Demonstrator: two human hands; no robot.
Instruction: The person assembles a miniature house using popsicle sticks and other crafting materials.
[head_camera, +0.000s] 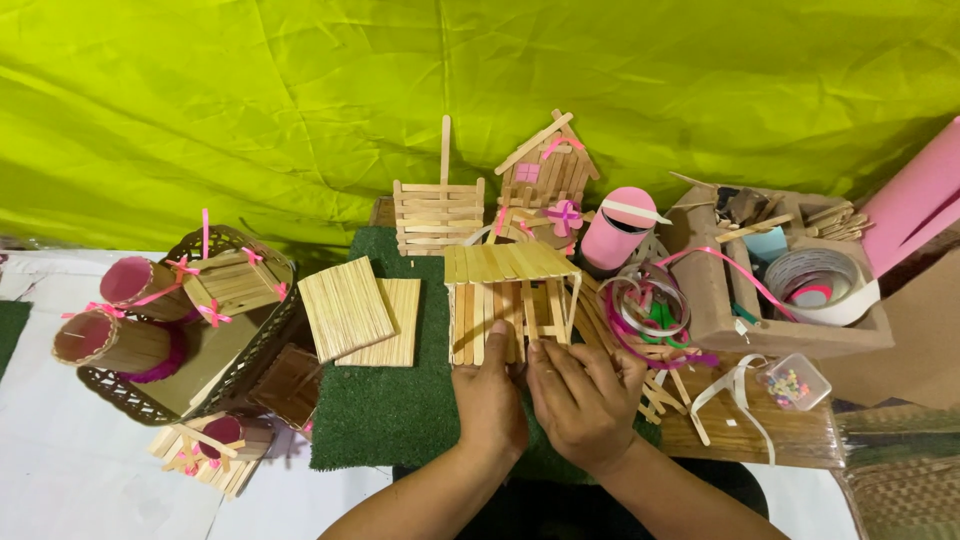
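Stick hut (510, 305) stands on green mat (380, 400), directly ahead of both grips, touching them. Left hand (488, 400) fingers pressed against front wall; right hand (583, 395) fingertips pinching wall stick. Wall sticks run upright, roof slats across. Both hands equally near.

**One head-worn camera looks steeply down on a craft table**

A single view, taken from the person's head, faces down and forward over the work surface from close range. The two forearms enter from the near edge at the bottom, and the left hand (489, 400) and right hand (583, 400) sit just below centre, near the lens. A stick house (510, 300) fills the middle. The frame reaches left to a woven basket (120, 395), right to a cardboard box (715, 300), and far to a green cloth backdrop (400, 100). No second view overlaps it.
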